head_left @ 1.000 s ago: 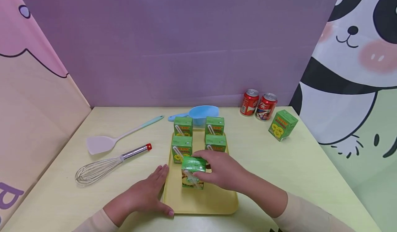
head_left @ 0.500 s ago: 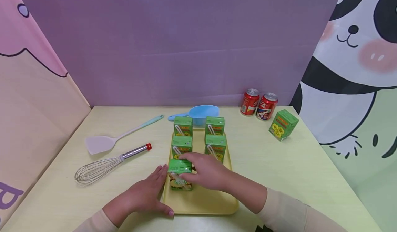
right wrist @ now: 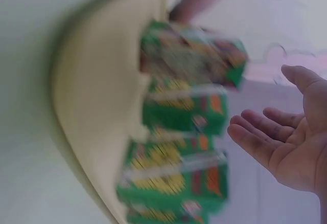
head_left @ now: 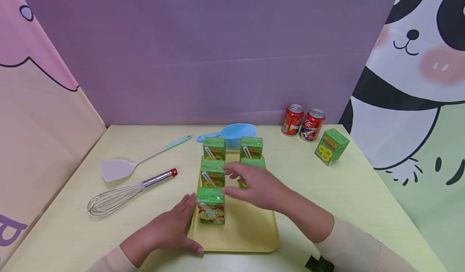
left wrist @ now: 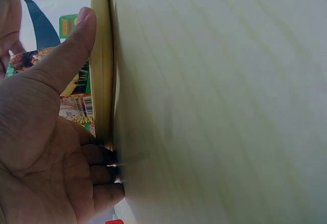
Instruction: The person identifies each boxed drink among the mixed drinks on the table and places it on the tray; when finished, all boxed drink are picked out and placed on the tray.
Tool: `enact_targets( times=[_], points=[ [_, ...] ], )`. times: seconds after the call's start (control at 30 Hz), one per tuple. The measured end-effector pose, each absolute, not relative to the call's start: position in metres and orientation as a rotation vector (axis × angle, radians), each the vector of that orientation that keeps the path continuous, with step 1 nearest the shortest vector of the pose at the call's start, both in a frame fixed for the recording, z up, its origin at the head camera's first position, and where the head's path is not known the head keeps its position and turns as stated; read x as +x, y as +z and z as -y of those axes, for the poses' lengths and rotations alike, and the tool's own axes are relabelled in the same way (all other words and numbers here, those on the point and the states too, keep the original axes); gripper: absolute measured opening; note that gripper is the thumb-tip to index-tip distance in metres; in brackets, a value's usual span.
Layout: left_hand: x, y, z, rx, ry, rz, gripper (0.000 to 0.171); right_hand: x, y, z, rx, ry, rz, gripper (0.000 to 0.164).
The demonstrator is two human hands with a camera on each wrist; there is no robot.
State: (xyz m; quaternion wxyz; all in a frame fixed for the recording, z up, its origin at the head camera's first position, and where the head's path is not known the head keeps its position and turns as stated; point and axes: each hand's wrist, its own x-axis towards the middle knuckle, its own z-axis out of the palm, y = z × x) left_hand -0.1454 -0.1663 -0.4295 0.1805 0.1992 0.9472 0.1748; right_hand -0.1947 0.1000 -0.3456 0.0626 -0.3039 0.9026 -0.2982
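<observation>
My left hand rests at the left edge of a yellow tray, fingers straight against its side and thumb at the near corner. On the tray's left side stands a drink carton with a brown picture and a straw, upright in front of another green carton. Just right of these, my right hand hovers over the tray, thumb and fingers apart with nothing between them. It partly hides a green carton in the right row. In the right wrist view the brown-pictured carton is blurred.
Farther back on the tray are two more green cartons. Behind it lies a blue scoop. A spatula and a whisk lie left. At back right stand two red cans and a lone green carton.
The brown-pictured carton moved left into the left row and was let go. My right hand then drew back up and to the right, its fingers spread. The left hand stayed put.
</observation>
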Motion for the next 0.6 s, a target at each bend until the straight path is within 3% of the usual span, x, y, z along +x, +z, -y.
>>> enact_targets(
  times=[0.33, 0.6],
  points=[
    [-0.144, -0.431, 0.166, 0.584, 0.472, -2.685, 0.135, -0.237, -0.306, -0.183, -0.581, -0.956, -2.963, 0.067],
    [-0.144, -0.431, 0.167, 0.581, 0.463, -2.683, 0.135, -0.276, -0.313, -0.262, -0.244, -0.912, -3.105, 0.081]
  ],
)
